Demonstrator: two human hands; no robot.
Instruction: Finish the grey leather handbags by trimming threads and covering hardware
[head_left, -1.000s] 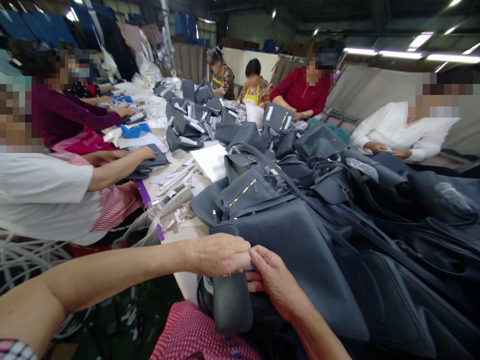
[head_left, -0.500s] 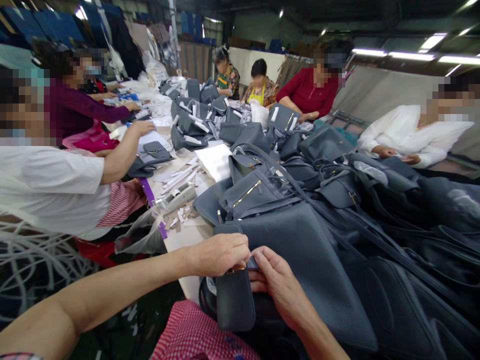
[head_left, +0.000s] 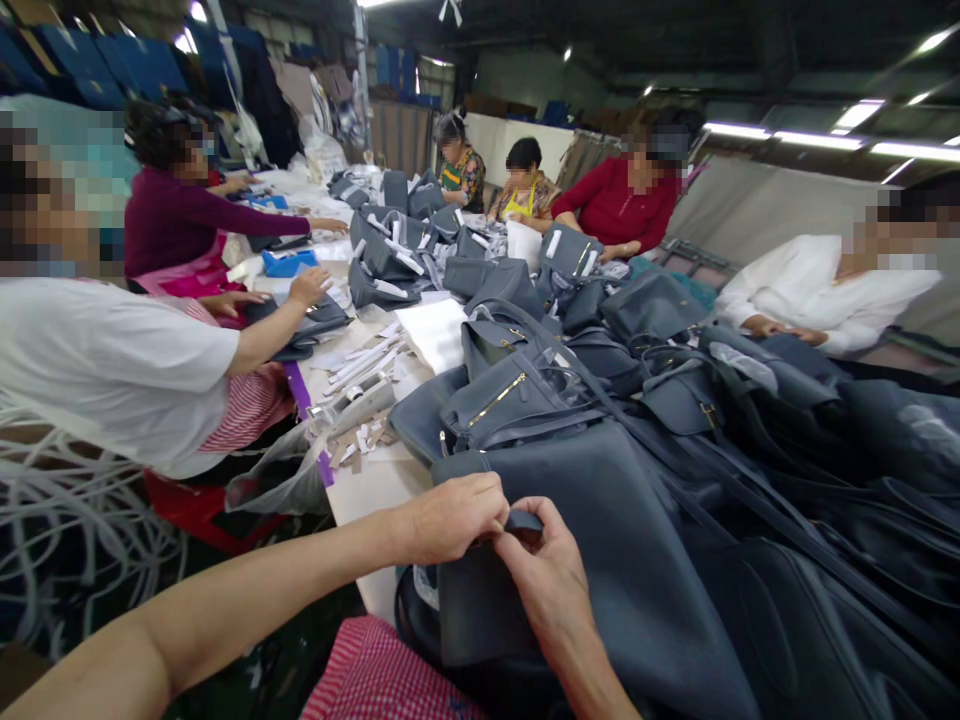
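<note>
A large dark blue-grey leather bag (head_left: 600, 560) lies in front of me at the near edge of the long table (head_left: 367, 490). My left hand (head_left: 450, 515) is closed, pinching a narrow strap tab (head_left: 523, 521) at the bag's near left corner. My right hand (head_left: 547, 570) pinches the same tab from the other side, thumb and fingers pressed together. Both hands touch each other over the tab. The hanging flap seen earlier is hidden behind my hands.
Many more blue-grey bags (head_left: 510, 385) with gold zips are piled across the table. Several seated people work along both sides; the nearest, in a white shirt (head_left: 112, 370), reaches to a pouch at left. Paper strips (head_left: 360, 360) and a plastic bag (head_left: 277, 475) lie at the table's left edge.
The small flap that hung below my hands is no longer visible; my hands have shifted slightly right and now pinch a strap tab. The neighbour's arm moved over the pouch.
</note>
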